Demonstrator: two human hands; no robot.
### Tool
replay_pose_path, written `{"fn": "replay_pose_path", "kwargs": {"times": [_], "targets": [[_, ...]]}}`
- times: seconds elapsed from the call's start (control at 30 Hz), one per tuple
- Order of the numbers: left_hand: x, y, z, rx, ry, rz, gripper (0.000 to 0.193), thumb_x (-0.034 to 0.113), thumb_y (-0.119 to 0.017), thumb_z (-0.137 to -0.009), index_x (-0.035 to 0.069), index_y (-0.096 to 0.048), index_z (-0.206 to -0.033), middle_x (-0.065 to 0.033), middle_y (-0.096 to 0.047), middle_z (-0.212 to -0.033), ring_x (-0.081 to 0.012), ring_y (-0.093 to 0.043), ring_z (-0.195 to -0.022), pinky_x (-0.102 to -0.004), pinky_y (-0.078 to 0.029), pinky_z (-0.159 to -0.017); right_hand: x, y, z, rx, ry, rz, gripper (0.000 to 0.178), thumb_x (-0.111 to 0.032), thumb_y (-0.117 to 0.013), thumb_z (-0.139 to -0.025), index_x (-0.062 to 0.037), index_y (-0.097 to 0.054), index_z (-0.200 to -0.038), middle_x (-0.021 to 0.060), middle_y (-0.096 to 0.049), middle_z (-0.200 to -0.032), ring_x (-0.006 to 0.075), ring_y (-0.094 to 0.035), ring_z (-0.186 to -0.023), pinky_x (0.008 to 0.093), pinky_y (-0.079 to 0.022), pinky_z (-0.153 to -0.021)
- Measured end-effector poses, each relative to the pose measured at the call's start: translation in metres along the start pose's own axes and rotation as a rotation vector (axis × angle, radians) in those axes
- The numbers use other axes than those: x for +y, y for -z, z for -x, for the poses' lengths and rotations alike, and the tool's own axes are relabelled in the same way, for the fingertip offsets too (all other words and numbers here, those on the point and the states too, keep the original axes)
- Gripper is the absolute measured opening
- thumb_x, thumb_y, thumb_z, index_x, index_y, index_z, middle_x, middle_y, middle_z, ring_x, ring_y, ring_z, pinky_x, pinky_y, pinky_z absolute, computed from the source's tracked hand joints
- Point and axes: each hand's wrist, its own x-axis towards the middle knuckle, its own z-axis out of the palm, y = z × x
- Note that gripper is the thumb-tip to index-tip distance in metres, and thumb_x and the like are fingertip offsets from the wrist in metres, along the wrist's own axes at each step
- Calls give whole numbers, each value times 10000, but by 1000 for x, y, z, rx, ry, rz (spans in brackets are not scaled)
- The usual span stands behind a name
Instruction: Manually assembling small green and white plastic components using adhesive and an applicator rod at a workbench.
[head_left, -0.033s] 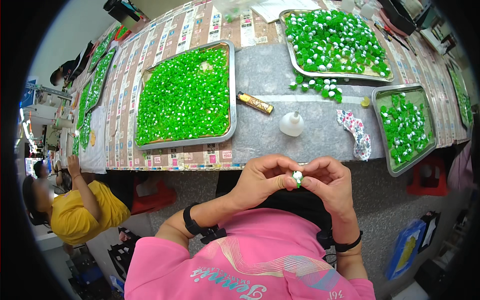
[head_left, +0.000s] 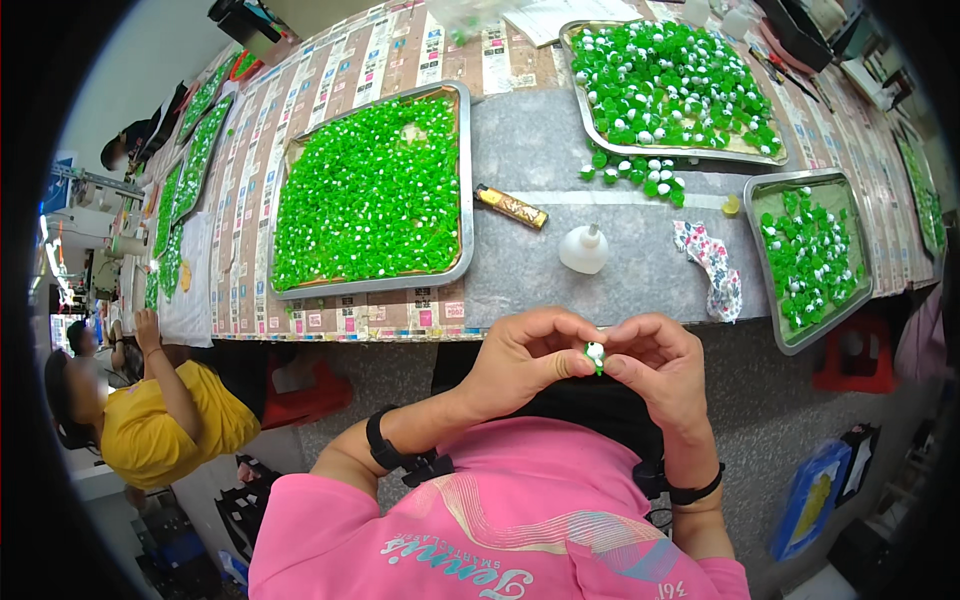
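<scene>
Between the fingertips of both hands, just off the table's front edge, is a small green and white figurine (head_left: 596,352) with a dark spot near its top. My left hand (head_left: 528,358) pinches it from one side with thumb and fingers. From the other side my right hand (head_left: 656,362) grips it the same way, and the fingertips of both hands nearly meet above it. A white squeeze bottle (head_left: 584,250) with a thin tip stands upright on the grey mat (head_left: 520,140) beyond my hands. Fingers hide part of the figurine.
A large tray (head_left: 466,200) of green and white pieces lies left. Another tray (head_left: 690,153) lies far right, with loose pieces (head_left: 650,178) beside it; a smaller tray (head_left: 862,235) is nearer. A lighter (head_left: 511,206) and floral cloth (head_left: 712,268) rest on the mat. A person in yellow (head_left: 180,425) sits left.
</scene>
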Motion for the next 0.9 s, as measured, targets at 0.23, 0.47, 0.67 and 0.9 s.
{"fn": "replay_pose_path", "kwargs": {"times": [0.23,0.47,0.67,0.9], "targets": [[14,3,-3,-12,-180,-434,246,74,-769,-741,-11,-644,-935,-65,-607,-898,-119,-611,-783,-248,-514,-677,-3,-5,10,-17,-21,50,205,11,-702,-798,28,-623,-986,80,-651,-934,122,-629,-847,243,-526,-754],[19,3,-3,-23,-264,-550,239,82,-775,-736,-15,-649,-914,-73,-612,-886,-117,-617,-772,-231,-518,-673,-2,-7,8,80,-110,34,163,-36,-697,-818,35,-640,-953,81,-667,-866,118,-638,-747,235,-534,-673],[13,2,-1,75,-121,-373,229,16,-738,-760,-21,-655,-971,-70,-625,-862,-127,-632,-810,-248,-528,-700,4,-5,5,106,-133,-17,132,-42,-684,-830,35,-644,-930,97,-671,-851,129,-642,-715,239,-539,-638],[9,6,-3,58,52,-72,180,38,-666,-839,-38,-630,-999,-64,-646,-884,-109,-625,-786,-238,-521,-724,1,-4,5,149,-125,2,131,-63,-684,-836,33,-648,-917,103,-674,-837,123,-634,-693,232,-529,-618]]}}
